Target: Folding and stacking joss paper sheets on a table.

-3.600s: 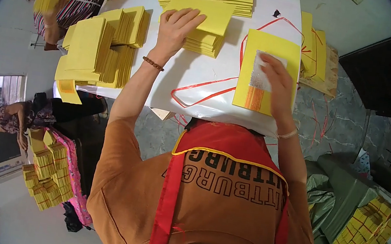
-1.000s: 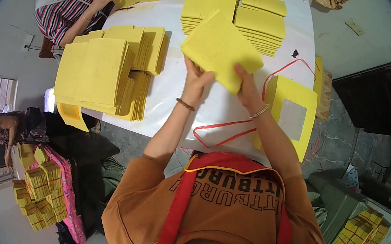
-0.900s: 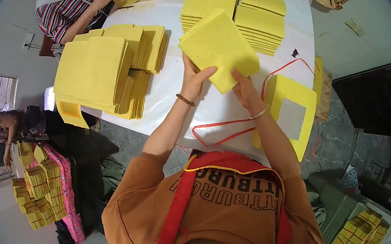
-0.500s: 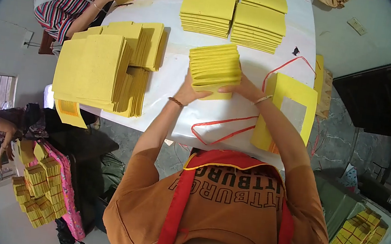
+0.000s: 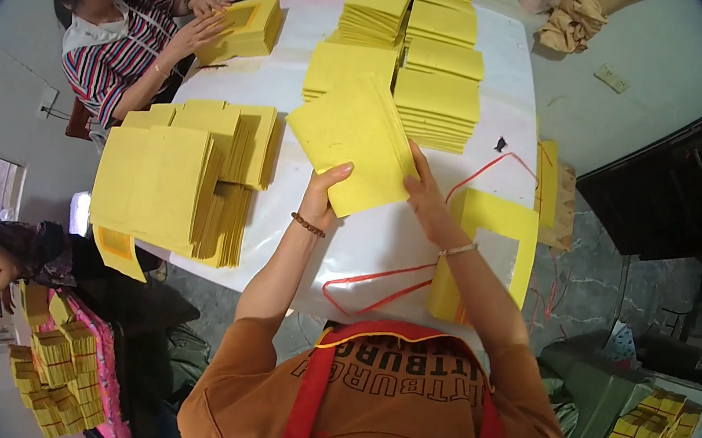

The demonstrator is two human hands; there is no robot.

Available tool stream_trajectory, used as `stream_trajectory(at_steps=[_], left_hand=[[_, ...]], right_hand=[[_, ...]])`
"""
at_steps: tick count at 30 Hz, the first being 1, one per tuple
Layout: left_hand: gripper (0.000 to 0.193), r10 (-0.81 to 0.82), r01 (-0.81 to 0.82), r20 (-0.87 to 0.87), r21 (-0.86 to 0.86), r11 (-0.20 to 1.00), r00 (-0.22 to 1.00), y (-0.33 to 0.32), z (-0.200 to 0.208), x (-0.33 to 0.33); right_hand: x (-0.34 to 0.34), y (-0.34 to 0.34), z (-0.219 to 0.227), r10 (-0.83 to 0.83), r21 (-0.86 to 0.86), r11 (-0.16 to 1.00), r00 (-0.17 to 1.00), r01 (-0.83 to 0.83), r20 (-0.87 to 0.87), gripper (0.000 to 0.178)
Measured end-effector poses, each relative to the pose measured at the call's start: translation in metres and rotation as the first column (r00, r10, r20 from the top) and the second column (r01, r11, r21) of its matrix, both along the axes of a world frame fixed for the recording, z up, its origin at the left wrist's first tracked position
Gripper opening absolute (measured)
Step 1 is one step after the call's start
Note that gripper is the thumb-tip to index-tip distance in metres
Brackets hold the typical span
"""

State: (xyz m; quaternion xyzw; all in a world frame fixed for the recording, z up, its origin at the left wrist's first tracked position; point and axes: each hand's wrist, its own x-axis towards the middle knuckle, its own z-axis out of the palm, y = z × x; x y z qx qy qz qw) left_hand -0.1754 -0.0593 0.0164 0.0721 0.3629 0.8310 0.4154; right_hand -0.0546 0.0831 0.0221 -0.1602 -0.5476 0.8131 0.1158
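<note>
- Your left hand (image 5: 325,191) grasps the yellow bundle (image 5: 349,135) by its near left side, thumb pressed over the top face; the fingers underneath are hidden.
- Your right hand (image 5: 428,192) holds the bundle's right side close to its near corner, where the layered edges show. Neither hand is free.
- The bundle lies ahead of both wrists and between your hands, mostly beyond the left thumb. Both hands touch it, so neither is nearer.
- It sits turned askew to you: its long axis seems to run from the near right, between your hands, toward the far left. The far end points at the left-hand row of stacks, and the broad face is up toward you.
- In this view its far end overlaps the front left stack (image 5: 336,62); whether they touch, you cannot tell.
- The front right stack (image 5: 434,110) stands just beside that one, ahead of your right hand, squarer to you than the bundle.
- A yellow sheet with a silver panel (image 5: 480,214) lies on the desk (image 5: 505,62), partly behind your right wrist, with red string (image 5: 379,275) looped to its left.
- Farther left stands a larger yellow pile (image 5: 152,184); beyond it, a co-worker's hands rest on a yellow block (image 5: 247,35).
</note>
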Motion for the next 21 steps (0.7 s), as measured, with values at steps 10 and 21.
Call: stream_trajectory(at_steps=[10, 21], left_hand=[[0.059, -0.346, 0.321, -0.168, -0.156, 0.934, 0.923, 0.062, 0.041, -0.017], [0.057, -0.145, 0.025, -0.427, -0.275, 0.961, 0.892, 0.098, 0.012, -0.031]], right_hand=[[0.016, 0.061, 0.048, -0.019, 0.07, 0.997, 0.998, 0.015, 0.063, 0.074], [-0.057, 0.181, 0.058, -0.192, -0.279, 0.937, 0.977, 0.211, 0.095, 0.047]])
